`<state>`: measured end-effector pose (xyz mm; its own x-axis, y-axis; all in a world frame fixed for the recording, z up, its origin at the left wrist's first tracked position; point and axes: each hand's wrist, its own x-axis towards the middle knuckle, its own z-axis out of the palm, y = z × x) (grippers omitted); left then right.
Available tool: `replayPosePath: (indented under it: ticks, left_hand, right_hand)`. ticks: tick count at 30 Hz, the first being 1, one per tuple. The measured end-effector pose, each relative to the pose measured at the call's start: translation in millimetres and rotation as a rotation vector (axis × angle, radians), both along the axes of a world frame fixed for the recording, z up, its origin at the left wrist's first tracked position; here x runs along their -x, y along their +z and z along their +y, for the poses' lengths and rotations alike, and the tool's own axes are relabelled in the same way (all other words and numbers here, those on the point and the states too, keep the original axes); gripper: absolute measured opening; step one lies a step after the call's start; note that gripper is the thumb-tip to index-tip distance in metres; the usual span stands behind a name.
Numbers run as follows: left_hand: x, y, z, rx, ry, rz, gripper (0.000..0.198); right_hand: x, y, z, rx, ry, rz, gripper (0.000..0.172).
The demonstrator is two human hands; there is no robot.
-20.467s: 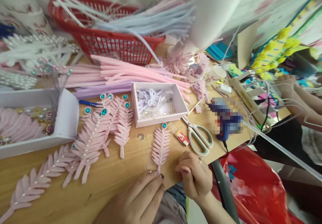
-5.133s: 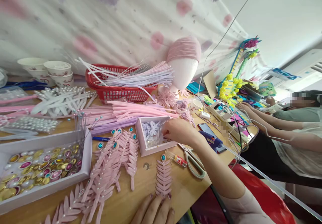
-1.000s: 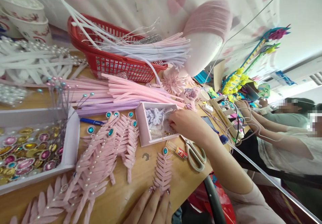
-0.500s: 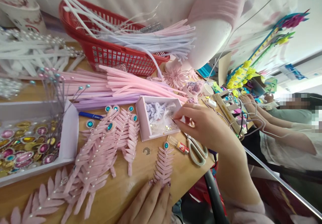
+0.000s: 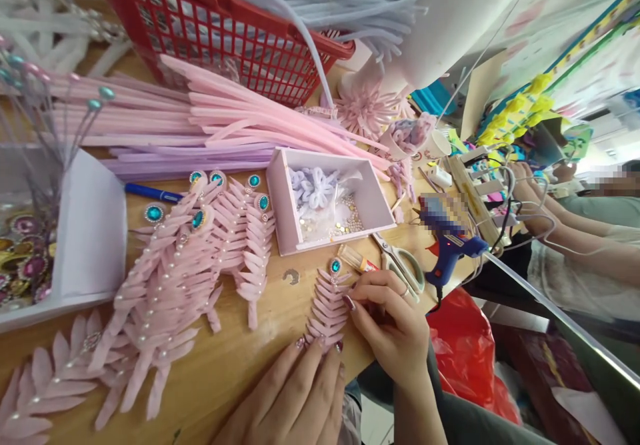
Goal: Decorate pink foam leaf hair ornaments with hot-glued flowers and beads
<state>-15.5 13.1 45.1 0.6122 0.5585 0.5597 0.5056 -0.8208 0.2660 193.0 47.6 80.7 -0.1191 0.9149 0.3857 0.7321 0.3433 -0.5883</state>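
Note:
A pink feather-shaped leaf [image 5: 326,311] of fuzzy chenille stems, topped by a blue gem [image 5: 335,267], lies on the wooden table [image 5: 280,325]. My left hand [image 5: 295,398] rests flat, fingers stretched, with the tips on the leaf's lower end. At the leaf's right edge, my right hand [image 5: 393,325] has thumb and forefinger pinched together; whatever they hold is too small to make out. Just behind are a white box [image 5: 340,158] with beads and a lilac flower, a clear tube with a red label [image 5: 357,258] and scissors [image 5: 407,268].
Finished pink leaves [image 5: 175,271] are piled at left, near a box of gems [image 5: 90,231]. Pink chenille stems [image 5: 240,111] lie before a red basket [image 5: 240,38]. A blue glue gun [image 5: 447,245] stands at right, near a power strip [image 5: 475,198]. Another person's arms [image 5: 555,225] are beyond.
My right hand has moved from the white box down to the pink leaf's right edge, uncovering the glue gun. My left hand stays on the leaf. The view has shifted downward.

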Motion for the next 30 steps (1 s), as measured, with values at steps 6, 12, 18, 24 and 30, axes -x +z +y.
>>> replayPosePath:
  ticks: [6,12,18,24,30]
  left_hand:
    - [-1.9,-0.5,-1.7,0.029,0.016,-0.009,0.045]
    - [-2.2,0.9,-0.1,0.043,0.002,-0.001,0.043]
    - [0.2,2.1,-1.2,0.041,-0.008,-0.004,0.043]
    - [-1.3,3.7,0.3,0.038,0.012,-0.014,0.042]
    - [-2.4,3.7,1.2,0.029,0.006,-0.010,0.041]
  right_hand:
    - [-1.1,-0.4,-0.2,0.022,0.032,-0.041,0.018]
    - [-0.4,-0.8,1.4,0.023,0.030,-0.045,0.020]
    - [-3.8,-0.1,-2.1,-0.023,0.021,-0.026,0.018]
    - [-4.2,0.5,-1.7,-0.029,0.065,-0.050,0.021]
    - [-4.1,1.0,-0.7,0.005,0.078,-0.047,0.025]
